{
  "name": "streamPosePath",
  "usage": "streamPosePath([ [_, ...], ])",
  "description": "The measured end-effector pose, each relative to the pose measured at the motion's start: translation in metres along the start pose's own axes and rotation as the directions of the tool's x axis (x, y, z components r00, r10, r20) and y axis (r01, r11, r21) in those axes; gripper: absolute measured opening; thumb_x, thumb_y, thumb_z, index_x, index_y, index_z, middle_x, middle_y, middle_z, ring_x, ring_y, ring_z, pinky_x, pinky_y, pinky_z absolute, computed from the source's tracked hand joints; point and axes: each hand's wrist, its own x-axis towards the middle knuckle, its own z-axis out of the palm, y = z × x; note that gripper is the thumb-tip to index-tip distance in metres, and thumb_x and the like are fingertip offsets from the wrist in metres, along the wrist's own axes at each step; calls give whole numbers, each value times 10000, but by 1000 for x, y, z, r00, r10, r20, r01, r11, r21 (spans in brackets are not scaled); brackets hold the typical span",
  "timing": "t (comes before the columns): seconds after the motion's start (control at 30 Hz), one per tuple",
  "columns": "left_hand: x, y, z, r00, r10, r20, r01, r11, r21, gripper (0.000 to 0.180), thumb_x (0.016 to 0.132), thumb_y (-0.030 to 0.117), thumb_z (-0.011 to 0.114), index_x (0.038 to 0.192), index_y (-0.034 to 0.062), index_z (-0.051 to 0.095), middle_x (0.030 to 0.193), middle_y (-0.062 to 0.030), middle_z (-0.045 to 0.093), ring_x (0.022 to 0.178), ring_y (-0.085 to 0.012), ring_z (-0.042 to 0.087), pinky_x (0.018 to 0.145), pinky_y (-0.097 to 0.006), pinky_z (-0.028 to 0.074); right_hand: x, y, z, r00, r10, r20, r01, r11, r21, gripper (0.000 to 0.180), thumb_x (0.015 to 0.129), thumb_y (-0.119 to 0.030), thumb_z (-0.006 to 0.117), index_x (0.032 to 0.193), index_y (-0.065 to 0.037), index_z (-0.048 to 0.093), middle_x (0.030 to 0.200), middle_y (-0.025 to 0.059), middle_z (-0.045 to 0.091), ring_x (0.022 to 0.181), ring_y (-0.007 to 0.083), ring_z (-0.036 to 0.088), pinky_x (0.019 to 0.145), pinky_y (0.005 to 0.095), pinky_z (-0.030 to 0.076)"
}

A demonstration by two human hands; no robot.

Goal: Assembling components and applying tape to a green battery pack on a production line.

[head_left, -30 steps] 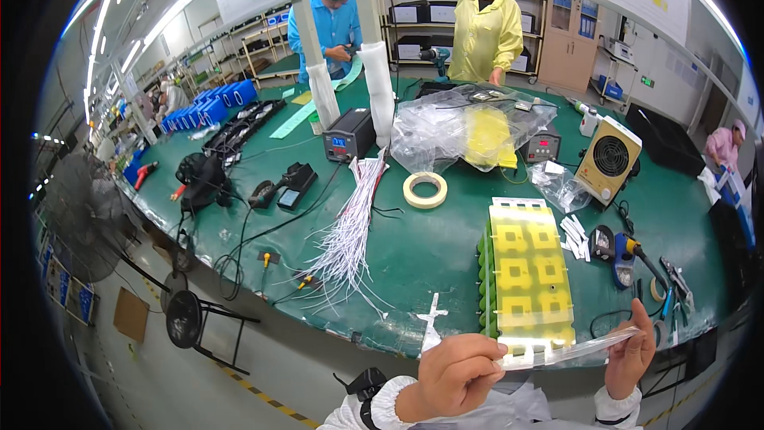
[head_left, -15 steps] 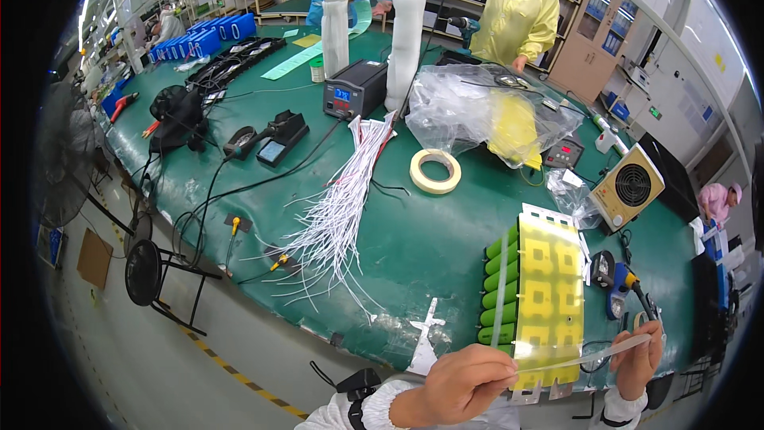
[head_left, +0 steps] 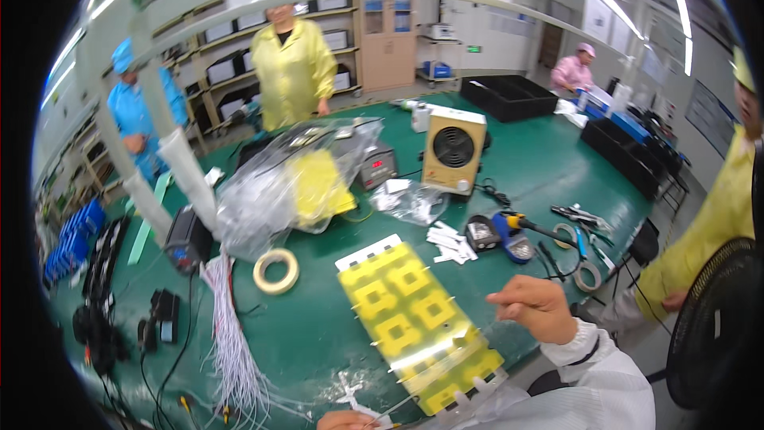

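A battery pack (head_left: pixel 414 310) with a yellow top sheet and metal tabs along its edges lies slanted on the bench in front of me. My left hand (head_left: pixel 347 420) is at the bottom edge, partly cut off by the frame, its fingers closed on one end of a clear tape strip (head_left: pixel 395 408). To the right of the pack, my right hand (head_left: pixel 541 308) is raised, thumb and fingers pinched together on the strip's other end. The strip runs low across the near part of the pack; glare hides whether it touches.
Masking tape (head_left: pixel 276 271) lies left of the pack, beside a white wire bundle (head_left: pixel 231 342). Beyond are a bagged yellow stack (head_left: pixel 318 183) and a fan unit (head_left: pixel 454 149). A soldering iron (head_left: pixel 537 228) rests at right. A person in yellow (head_left: pixel 708 231) stands nearby; a black fan (head_left: pixel 716 326) is close.
My view has swung right, so the bench things sit further left. My hands are further apart, the strip still between them, and the right hand is now beside the pack's right edge.
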Motion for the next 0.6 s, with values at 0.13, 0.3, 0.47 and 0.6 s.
streamPosePath([
  [0.13,-3,1,13,998,-14,-64,16,1000,26,226,964,219,642,999,28,527,782,-143,611,600,-190,547,557,-294,462,-13,-2,-3,984,153,-87,-129,964,234,267,899,12,653,1164,11,685,843,61,645,772,117,637,686,249,496],
  [0.3,-6,-2,16,987,20,-162,-4,995,98,280,947,281,663,986,31,543,790,-136,616,594,-173,543,538,-286,454,-19,15,4,984,158,-83,-95,857,507,257,929,2,633,1184,21,608,981,121,708,863,159,687,764,270,556],
  [0.47,-5,14,11,997,-80,-20,78,995,-54,192,849,-23,715,998,16,599,895,-144,640,714,-175,581,646,-295,487,-36,29,10,940,57,-336,53,949,310,83,813,75,706,869,31,665,811,141,716,786,214,720,711,328,591],
  [0.6,-9,5,30,994,23,103,-14,996,-83,313,779,-39,768,1042,42,619,918,-115,686,809,-242,662,629,-307,525,-64,47,-22,854,-2,-519,62,993,97,278,783,35,696,1058,52,660,722,108,682,605,150,625,601,278,516],
])
